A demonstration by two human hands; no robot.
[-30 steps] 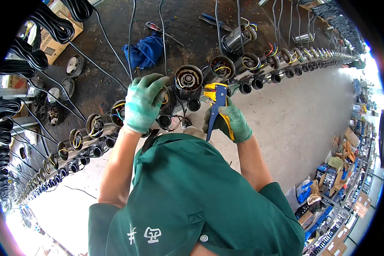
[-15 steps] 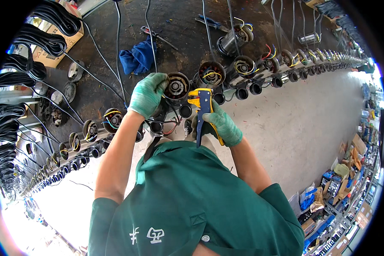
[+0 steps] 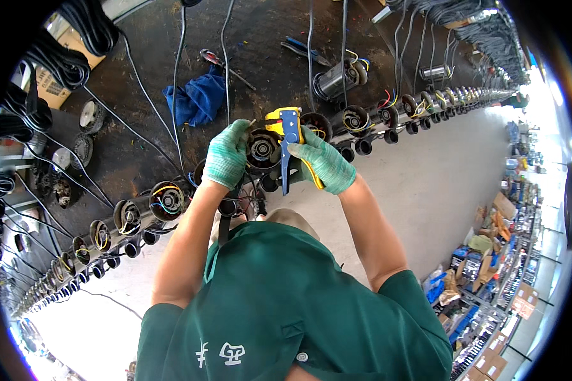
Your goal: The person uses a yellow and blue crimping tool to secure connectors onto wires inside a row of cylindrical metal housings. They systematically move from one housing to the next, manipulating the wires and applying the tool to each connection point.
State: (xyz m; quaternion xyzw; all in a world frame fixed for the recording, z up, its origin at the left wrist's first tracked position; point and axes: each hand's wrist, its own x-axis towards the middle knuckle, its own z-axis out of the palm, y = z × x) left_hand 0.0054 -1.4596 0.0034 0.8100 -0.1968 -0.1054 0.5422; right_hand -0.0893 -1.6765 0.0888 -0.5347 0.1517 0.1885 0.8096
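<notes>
At 12 o'clock of the green shirt, both gloved hands meet over one motor on the dark counter. Left hand is clamped on the motor's rim; right hand is closed around a yellow-blue wire stripper set at its open face. Wiring looks mid-way: loose coloured leads show on neighbouring motors, so plenty appears left. Count: one stripper, one blue rag at 11 o'clock, one long row of motors, too many to count.

Dark workbench — motor row, blue rag, cables.
</notes>
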